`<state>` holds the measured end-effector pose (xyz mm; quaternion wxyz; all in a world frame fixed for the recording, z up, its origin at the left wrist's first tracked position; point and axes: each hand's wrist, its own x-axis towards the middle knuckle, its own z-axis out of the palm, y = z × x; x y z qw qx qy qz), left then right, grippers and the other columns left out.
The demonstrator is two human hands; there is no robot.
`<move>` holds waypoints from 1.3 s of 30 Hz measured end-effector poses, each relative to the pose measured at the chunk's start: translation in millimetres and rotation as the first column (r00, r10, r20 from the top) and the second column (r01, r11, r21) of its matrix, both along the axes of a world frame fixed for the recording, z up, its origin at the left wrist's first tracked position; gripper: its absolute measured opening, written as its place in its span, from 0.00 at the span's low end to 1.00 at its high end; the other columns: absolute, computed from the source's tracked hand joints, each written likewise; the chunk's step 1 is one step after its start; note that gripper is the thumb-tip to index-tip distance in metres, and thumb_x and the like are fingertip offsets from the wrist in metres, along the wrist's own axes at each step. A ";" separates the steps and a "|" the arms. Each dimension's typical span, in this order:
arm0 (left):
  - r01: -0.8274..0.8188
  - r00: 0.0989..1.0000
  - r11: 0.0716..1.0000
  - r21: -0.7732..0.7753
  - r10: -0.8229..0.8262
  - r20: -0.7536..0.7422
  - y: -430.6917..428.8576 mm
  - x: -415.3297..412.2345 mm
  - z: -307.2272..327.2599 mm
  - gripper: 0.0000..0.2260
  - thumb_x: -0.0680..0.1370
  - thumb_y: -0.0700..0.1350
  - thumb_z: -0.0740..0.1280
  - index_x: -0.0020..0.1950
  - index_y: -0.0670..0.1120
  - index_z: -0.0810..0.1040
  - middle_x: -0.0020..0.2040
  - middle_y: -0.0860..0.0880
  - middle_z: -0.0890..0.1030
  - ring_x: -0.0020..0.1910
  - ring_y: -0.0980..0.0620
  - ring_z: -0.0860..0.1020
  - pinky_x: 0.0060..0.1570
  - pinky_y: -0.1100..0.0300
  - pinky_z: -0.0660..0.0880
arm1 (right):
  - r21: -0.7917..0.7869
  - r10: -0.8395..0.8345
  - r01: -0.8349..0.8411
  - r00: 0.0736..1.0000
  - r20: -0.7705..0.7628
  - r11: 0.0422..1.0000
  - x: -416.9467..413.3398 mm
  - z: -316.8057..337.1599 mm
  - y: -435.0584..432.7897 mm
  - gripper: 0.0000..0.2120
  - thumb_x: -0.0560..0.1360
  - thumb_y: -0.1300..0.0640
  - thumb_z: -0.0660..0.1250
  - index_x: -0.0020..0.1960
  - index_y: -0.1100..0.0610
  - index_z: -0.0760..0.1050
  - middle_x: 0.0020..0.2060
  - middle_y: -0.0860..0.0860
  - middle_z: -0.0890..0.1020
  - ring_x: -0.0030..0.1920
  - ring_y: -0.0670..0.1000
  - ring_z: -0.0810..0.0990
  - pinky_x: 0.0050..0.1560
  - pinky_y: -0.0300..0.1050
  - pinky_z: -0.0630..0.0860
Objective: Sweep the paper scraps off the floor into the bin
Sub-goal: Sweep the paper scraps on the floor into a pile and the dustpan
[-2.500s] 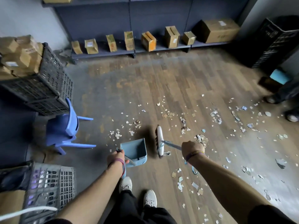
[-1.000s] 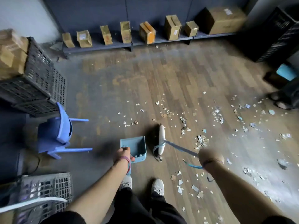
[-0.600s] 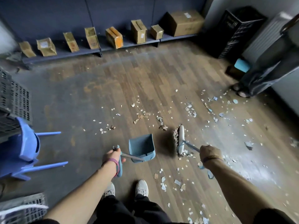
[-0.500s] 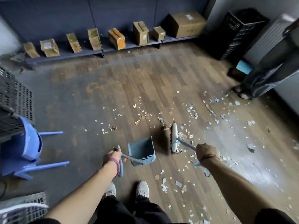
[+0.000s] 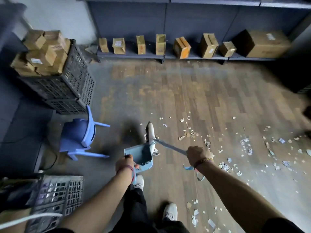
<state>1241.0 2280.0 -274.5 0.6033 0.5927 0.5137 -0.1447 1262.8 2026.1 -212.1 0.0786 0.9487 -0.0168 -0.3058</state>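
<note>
My left hand [image 5: 125,163] grips the handle of a light blue dustpan [image 5: 138,155], which sits low over the wooden floor in front of my feet. My right hand [image 5: 196,153] grips the blue handle of a broom [image 5: 170,146]. Its white head [image 5: 151,133] stands right at the dustpan's far right edge. Paper scraps [image 5: 188,134] lie scattered over the floor to the right of the broom, and more paper scraps [image 5: 195,216] lie near my right shoe. No bin is clearly in view.
A blue plastic chair [image 5: 80,137] lies tipped over at the left. Behind it stand black crates [image 5: 67,84] topped with cardboard boxes. A grey crate [image 5: 55,197] is at the lower left. A low shelf [image 5: 168,55] with small boxes lines the far wall.
The view has swung left, so the crates and chair are back in sight. The broom head has come up against the dustpan's edge, and the scraps near the pan are fewer.
</note>
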 end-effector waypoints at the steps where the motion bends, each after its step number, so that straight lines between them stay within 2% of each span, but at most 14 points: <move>1: -0.008 1.000 1.000 0.003 0.008 -0.001 15.7 6.1 0.5 0.07 0.81 0.41 0.59 0.45 0.39 0.72 0.35 0.43 0.78 0.13 0.54 0.73 0.17 0.65 0.71 | 0.013 0.014 -0.014 1.000 -0.009 1.000 14.1 -2.3 16.4 0.14 0.79 0.56 0.58 0.61 0.55 0.76 0.56 0.54 0.81 0.56 0.56 0.80 0.54 0.47 0.76; 4: -0.005 1.000 1.000 0.020 0.005 -0.008 62.0 22.1 -5.3 0.07 0.80 0.42 0.59 0.46 0.41 0.74 0.48 0.42 0.77 0.16 0.56 0.76 0.24 0.61 0.76 | 0.038 0.106 -0.106 0.994 0.012 0.994 55.8 -11.0 68.2 0.14 0.79 0.55 0.58 0.61 0.55 0.76 0.55 0.53 0.81 0.57 0.56 0.80 0.53 0.47 0.76; 10: -0.094 0.994 0.995 0.043 0.097 -0.060 132.5 45.9 -8.3 0.13 0.81 0.42 0.57 0.36 0.45 0.70 0.47 0.44 0.75 0.18 0.56 0.77 0.44 0.54 0.78 | 0.084 0.171 -0.171 0.985 0.012 0.982 121.1 -26.3 151.1 0.13 0.78 0.54 0.58 0.60 0.52 0.76 0.56 0.51 0.81 0.57 0.55 0.80 0.54 0.46 0.75; 13: -0.135 0.987 0.991 0.003 0.135 -0.087 149.6 60.1 -8.4 0.12 0.82 0.42 0.56 0.39 0.45 0.71 0.50 0.44 0.74 0.15 0.55 0.75 0.33 0.62 0.77 | 0.086 0.186 -0.185 0.983 -0.007 0.979 140.6 -33.3 170.3 0.13 0.79 0.54 0.58 0.61 0.52 0.75 0.57 0.51 0.81 0.58 0.54 0.80 0.54 0.46 0.76; 15: -0.165 0.983 0.985 -0.048 0.161 -0.088 153.2 68.2 -8.7 0.09 0.82 0.42 0.56 0.52 0.41 0.74 0.55 0.45 0.72 0.15 0.54 0.75 0.21 0.67 0.73 | 0.079 0.190 -0.188 0.982 -0.019 0.979 149.7 -36.1 176.0 0.14 0.79 0.54 0.58 0.61 0.53 0.76 0.57 0.51 0.81 0.58 0.55 0.80 0.54 0.47 0.76; 17: -0.149 0.986 0.985 -0.084 0.142 -0.090 153.2 75.0 -11.4 0.12 0.83 0.42 0.56 0.63 0.40 0.72 0.58 0.44 0.71 0.19 0.51 0.77 0.19 0.68 0.73 | 0.085 0.186 -0.182 0.982 -0.033 0.980 155.0 -39.9 176.7 0.14 0.79 0.54 0.58 0.60 0.53 0.76 0.56 0.51 0.81 0.58 0.55 0.80 0.53 0.46 0.76; 19: -0.096 0.991 0.992 -0.083 0.088 -0.099 149.6 81.5 -10.8 0.11 0.82 0.42 0.56 0.62 0.41 0.72 0.56 0.43 0.73 0.20 0.51 0.78 0.20 0.68 0.73 | 0.085 0.170 -0.165 0.984 -0.048 0.983 158.2 -43.2 172.0 0.14 0.79 0.54 0.58 0.61 0.53 0.76 0.57 0.51 0.81 0.57 0.55 0.80 0.53 0.47 0.76; 23: -0.071 0.992 0.994 -0.085 0.062 -0.111 126.9 94.7 -0.6 0.04 0.83 0.41 0.57 0.54 0.42 0.69 0.39 0.46 0.73 0.27 0.47 0.76 0.18 0.68 0.72 | 0.080 0.080 -0.073 0.993 -0.089 0.994 159.5 -49.1 142.3 0.14 0.79 0.54 0.57 0.62 0.54 0.75 0.56 0.52 0.81 0.57 0.55 0.80 0.53 0.48 0.77; 28: 0.128 0.967 0.992 -0.015 -0.128 -0.221 79.8 122.3 -9.1 0.07 0.83 0.45 0.57 0.49 0.42 0.69 0.39 0.43 0.77 0.13 0.53 0.73 0.15 0.66 0.71 | 0.023 -0.010 0.013 0.995 -0.103 1.000 154.8 -42.8 70.0 0.15 0.79 0.56 0.57 0.63 0.55 0.75 0.57 0.53 0.80 0.58 0.56 0.79 0.54 0.51 0.78; 30: 0.174 0.965 0.985 -0.011 -0.173 -0.195 48.1 132.3 -11.8 0.06 0.82 0.44 0.57 0.49 0.43 0.69 0.25 0.49 0.79 0.13 0.53 0.73 0.20 0.65 0.73 | 0.010 -0.056 0.058 0.992 -0.115 0.998 153.6 -36.9 32.6 0.16 0.79 0.57 0.56 0.64 0.55 0.74 0.59 0.54 0.79 0.60 0.57 0.78 0.56 0.51 0.77; 32: 0.204 0.964 0.979 -0.005 -0.201 -0.174 10.2 141.5 -10.6 0.07 0.82 0.43 0.59 0.45 0.43 0.70 0.14 0.53 0.72 0.13 0.54 0.73 0.32 0.61 0.77 | 0.007 -0.117 0.118 0.985 -0.127 0.993 150.1 -31.4 -8.0 0.16 0.78 0.58 0.57 0.64 0.55 0.74 0.60 0.54 0.79 0.61 0.56 0.78 0.58 0.50 0.76; 34: 0.246 0.960 0.969 -0.005 -0.244 -0.136 -33.6 149.7 -4.9 0.07 0.81 0.41 0.61 0.43 0.42 0.71 0.13 0.53 0.71 0.13 0.53 0.72 0.32 0.61 0.77 | 0.008 -0.189 0.192 0.974 -0.127 0.981 142.1 -26.5 -51.3 0.16 0.77 0.58 0.58 0.64 0.55 0.74 0.60 0.54 0.79 0.61 0.56 0.77 0.58 0.49 0.76; 37: 0.318 0.946 0.948 0.006 -0.317 -0.069 -102.7 159.7 4.8 0.03 0.80 0.40 0.63 0.48 0.41 0.74 0.15 0.52 0.73 0.13 0.53 0.72 0.18 0.68 0.71 | -0.006 -0.295 0.297 0.945 -0.140 0.955 117.8 -18.9 -119.2 0.17 0.77 0.58 0.58 0.64 0.54 0.74 0.61 0.53 0.78 0.62 0.56 0.77 0.58 0.48 0.74; 39: 0.387 0.921 0.922 -0.002 -0.387 -0.053 -145.3 162.4 11.5 0.02 0.79 0.40 0.64 0.50 0.42 0.74 0.25 0.48 0.79 0.13 0.54 0.73 0.16 0.70 0.69 | -0.019 -0.368 0.369 0.919 -0.139 0.929 94.8 -16.3 -161.3 0.17 0.78 0.58 0.57 0.65 0.54 0.74 0.61 0.53 0.79 0.62 0.56 0.77 0.58 0.48 0.75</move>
